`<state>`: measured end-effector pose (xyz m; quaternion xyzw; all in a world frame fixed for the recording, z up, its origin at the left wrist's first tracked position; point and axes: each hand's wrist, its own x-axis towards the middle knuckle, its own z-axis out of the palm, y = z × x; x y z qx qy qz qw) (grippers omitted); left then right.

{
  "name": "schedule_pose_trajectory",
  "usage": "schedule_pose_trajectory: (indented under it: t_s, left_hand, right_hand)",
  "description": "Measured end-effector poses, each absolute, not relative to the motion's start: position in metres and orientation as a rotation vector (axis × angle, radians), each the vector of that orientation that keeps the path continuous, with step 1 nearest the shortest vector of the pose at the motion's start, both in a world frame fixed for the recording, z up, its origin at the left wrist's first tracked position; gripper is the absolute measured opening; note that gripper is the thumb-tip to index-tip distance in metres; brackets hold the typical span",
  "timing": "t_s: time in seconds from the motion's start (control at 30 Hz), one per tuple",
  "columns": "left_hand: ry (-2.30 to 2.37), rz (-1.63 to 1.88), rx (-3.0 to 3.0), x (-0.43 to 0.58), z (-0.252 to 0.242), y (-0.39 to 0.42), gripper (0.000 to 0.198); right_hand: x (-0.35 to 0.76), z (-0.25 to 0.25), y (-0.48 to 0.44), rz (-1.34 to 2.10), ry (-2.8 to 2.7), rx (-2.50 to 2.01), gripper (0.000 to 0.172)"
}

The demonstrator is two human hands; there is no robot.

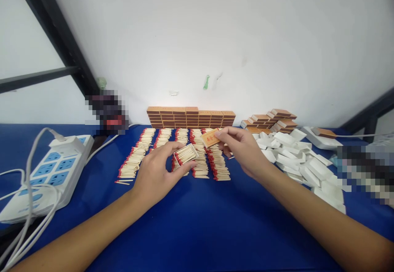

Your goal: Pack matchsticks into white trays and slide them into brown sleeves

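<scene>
Left hand: closed around a white tray, its back turned up, the thumb laid along the near side and the fingers curled at the far side; the forearm was stretched in from the lower left.
Right hand: an orange cover was pinched between thumb and fingertips, with the wrist bent inward and the forearm reached in from the lower right.
Writing on cover: red characters were printed across the orange face, too small to be read.
Tray position: held above the loose matches, just beside the cover and apart from it, tilted, and filled with red-headed matches.
Loose matches: laid out in rows on the blue table, heads mostly pointed left.
Stacked matchboxes: lined up in layers against the wall; any print on their tops could not be made out.
White pieces: heaped at the right, near a second stack of matchboxes.
Power strip: placed at the left, blue-faced sockets shown, no brand legible.
</scene>
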<state>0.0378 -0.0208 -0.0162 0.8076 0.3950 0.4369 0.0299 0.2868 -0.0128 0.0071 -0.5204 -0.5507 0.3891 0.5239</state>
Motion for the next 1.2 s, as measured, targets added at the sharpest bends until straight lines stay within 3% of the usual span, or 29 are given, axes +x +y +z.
schedule_pose_trajectory:
  t_s: [0.2, 0.57, 0.83, 1.2]
  left_hand:
    - [1.112, 1.346, 2.563, 0.037, -0.015, -0.02, 0.033]
    - [0.967, 1.395, 2.587, 0.037, -0.015, -0.021, 0.032]
    - [0.935, 1.413, 2.591, 0.037, -0.013, -0.024, 0.033]
    - [0.932, 1.404, 2.591, 0.037, -0.013, -0.024, 0.034]
  right_hand:
    - [0.331, 0.012, 0.022, 0.668, -1.167, -1.403, 0.036]
    - [0.306, 0.038, 0.096, 0.698, -1.289, -1.619, 0.021]
    - [0.309, 0.028, 0.114, 0.548, -1.392, -1.76, 0.024]
    - [0.295, 0.033, 0.113, 0.062, -1.59, -1.911, 0.031]
